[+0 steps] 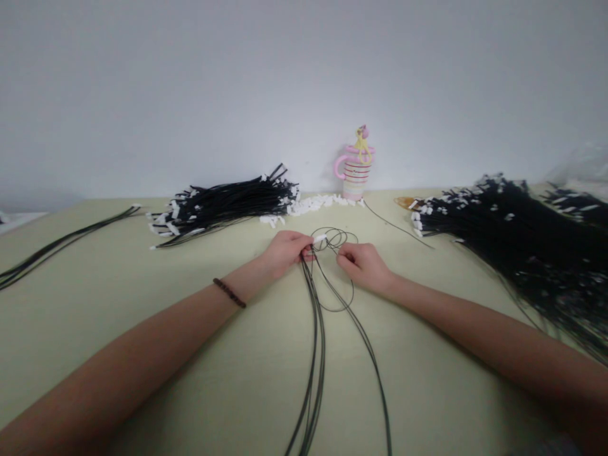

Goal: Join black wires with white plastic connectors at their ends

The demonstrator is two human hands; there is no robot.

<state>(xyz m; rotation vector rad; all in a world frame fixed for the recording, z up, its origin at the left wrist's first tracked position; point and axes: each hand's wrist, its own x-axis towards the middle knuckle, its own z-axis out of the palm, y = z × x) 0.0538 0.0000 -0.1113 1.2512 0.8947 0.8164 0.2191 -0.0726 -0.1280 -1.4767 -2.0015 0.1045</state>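
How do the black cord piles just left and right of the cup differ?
The left pile is smaller; the right pile is much bigger. The left pile lies wholly in view, while the right pile runs past the picture's edge. The left pile lies roughly sideways; the right pile slants toward the viewer. Both are mostly black, dotted with white.

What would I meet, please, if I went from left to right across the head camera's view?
A few dark strands → bundle of black cords with white ends → left hand → white piece at its fingertips → right hand → large pile of black cords.
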